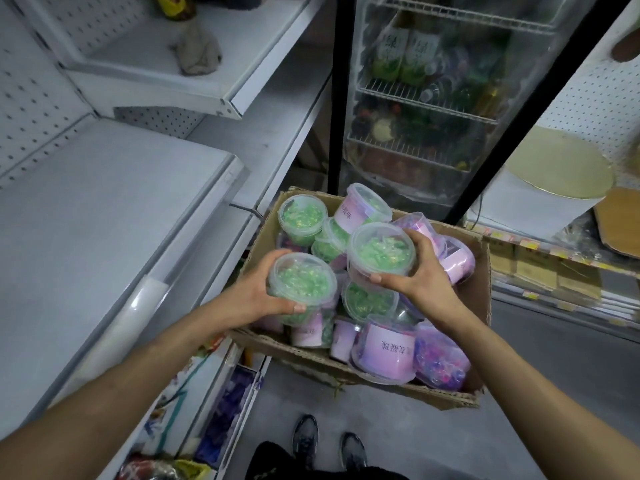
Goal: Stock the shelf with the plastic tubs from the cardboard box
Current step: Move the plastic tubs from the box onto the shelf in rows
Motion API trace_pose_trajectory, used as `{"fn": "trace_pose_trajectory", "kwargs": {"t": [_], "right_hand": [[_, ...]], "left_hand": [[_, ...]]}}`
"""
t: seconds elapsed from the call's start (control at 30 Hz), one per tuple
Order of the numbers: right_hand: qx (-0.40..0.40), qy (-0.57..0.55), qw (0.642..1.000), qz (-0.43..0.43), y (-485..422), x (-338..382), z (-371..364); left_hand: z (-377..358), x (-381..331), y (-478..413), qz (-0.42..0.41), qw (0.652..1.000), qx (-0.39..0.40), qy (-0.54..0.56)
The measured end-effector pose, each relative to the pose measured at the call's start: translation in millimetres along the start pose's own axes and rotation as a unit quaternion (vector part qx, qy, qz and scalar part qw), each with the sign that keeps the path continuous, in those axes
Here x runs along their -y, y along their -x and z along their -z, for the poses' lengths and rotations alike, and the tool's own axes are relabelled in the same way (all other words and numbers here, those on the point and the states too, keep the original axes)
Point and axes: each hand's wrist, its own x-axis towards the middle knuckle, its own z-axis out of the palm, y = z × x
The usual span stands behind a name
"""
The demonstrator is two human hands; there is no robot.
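Aisle, left hand (257, 293), right hand (423, 268) clasping tubs (302, 279) (green)

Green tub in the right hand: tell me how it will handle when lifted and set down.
The green tub probably feels light: the right hand spans it alone, and its fill looks like loose small pieces. The clear smooth wall may be slippery. Being round, it would likely roll if laid on its side.

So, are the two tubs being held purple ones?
No, the left hand grips a green tub, the right hand another green tub.
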Motion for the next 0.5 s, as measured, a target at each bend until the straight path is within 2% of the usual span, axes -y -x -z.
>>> {"fn": "trace_pose_trajectory", "kwargs": {"t": [0.1,0.23,0.5], "right_hand": [[0.031,0.019,0.999,0.034,1.4,7.2,0.2],[0.08,0.028,0.994,0.075,1.0,19.5,-0.3],[0.2,0.01,0.97,0.14,1.7,68.5,-35.4]], "left_hand": [[1.1,-8.3,17.8,-0.013,0.996,-0.084,-0.006],[-6.9,-23.2,48.9,-0.013,0.988,-0.152,0.025],[-23.2,-49.5,133.0,0.019,0.942,-0.315,0.114]]}}
